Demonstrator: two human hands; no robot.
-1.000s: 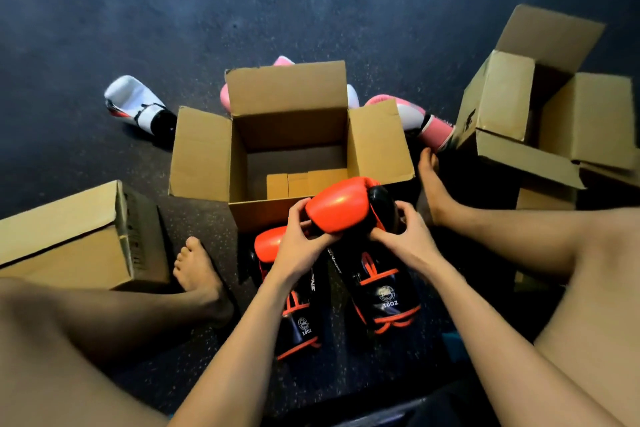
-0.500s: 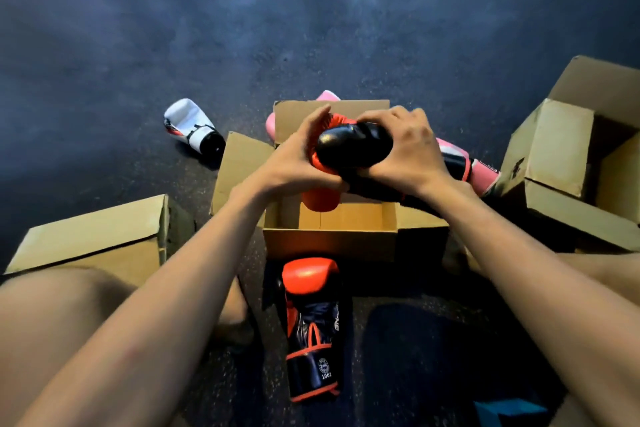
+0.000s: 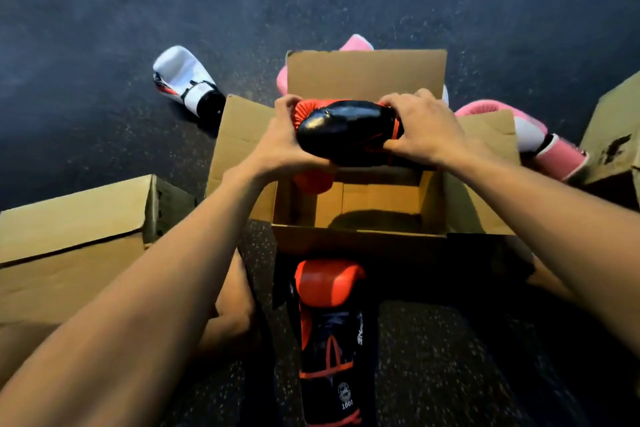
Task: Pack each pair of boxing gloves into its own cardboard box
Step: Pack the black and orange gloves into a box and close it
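An orange and black boxing glove [image 3: 343,135] hangs over the open cardboard box [image 3: 360,243] in front of me. My left hand [image 3: 280,146] grips its left end and my right hand [image 3: 426,128] grips its right end. The box's flaps stand open and its inside is bare cardboard. The matching orange and black glove [image 3: 329,333] lies on the floor just in front of the box, between my legs. Beyond the box lie two pink and white gloves, one [image 3: 533,139] at the right and one [image 3: 353,45] mostly hidden behind the back flap.
A white glove with a black cuff [image 3: 187,83] lies on the dark floor at the back left. A cardboard box [image 3: 69,236] sits at my left by my leg. Another cardboard box [image 3: 613,135] stands at the right edge.
Both hands have lifted the glove from the floor in front of the box to above its opening. My head has leaned forward, so the box looks nearer.
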